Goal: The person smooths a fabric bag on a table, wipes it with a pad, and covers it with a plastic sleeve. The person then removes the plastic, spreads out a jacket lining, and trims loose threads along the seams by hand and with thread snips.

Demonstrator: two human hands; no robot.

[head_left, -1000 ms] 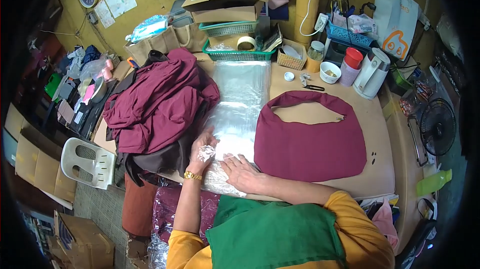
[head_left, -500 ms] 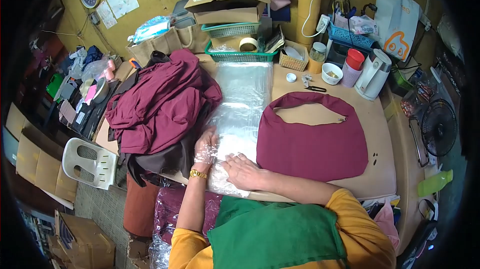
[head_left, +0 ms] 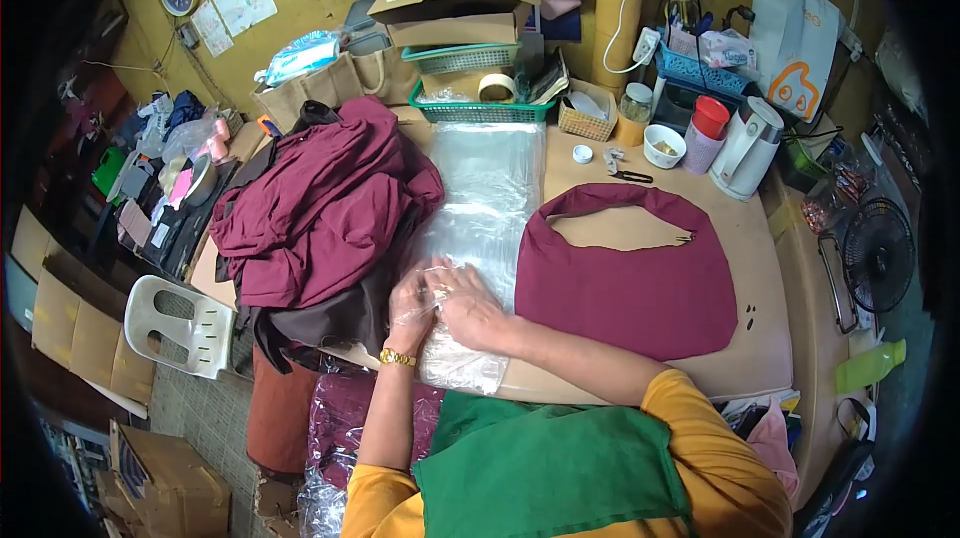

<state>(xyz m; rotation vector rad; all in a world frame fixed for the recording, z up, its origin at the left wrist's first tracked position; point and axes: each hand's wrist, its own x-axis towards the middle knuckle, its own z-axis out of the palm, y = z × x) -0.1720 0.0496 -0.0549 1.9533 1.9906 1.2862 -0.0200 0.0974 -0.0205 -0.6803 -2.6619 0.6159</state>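
A stack of clear plastic bags [head_left: 485, 163] lies flat on the table, running from the baskets to the front edge. My left hand [head_left: 410, 303], with a gold watch at the wrist, is closed on the loose film at the stack's left edge. Close beside it, my right hand [head_left: 468, 308] pinches the same film, its fingertips slightly blurred. A maroon cloth shoulder bag [head_left: 625, 298] is spread flat to the right, close to my right forearm. Left of the stack rises a heap of maroon and dark cloth [head_left: 320, 208].
Green baskets [head_left: 480, 113] with a cardboard box [head_left: 455, 13] on top stand at the back. Small snips [head_left: 632, 177], a white bowl [head_left: 663, 148] and an electric kettle [head_left: 747, 148] are at the back right. A plastic-wrapped maroon bundle [head_left: 365, 428] sits below the table's edge.
My right hand has moved up and left, from lying flat on the bags to pinching film beside my left hand. The left hand has shifted little.
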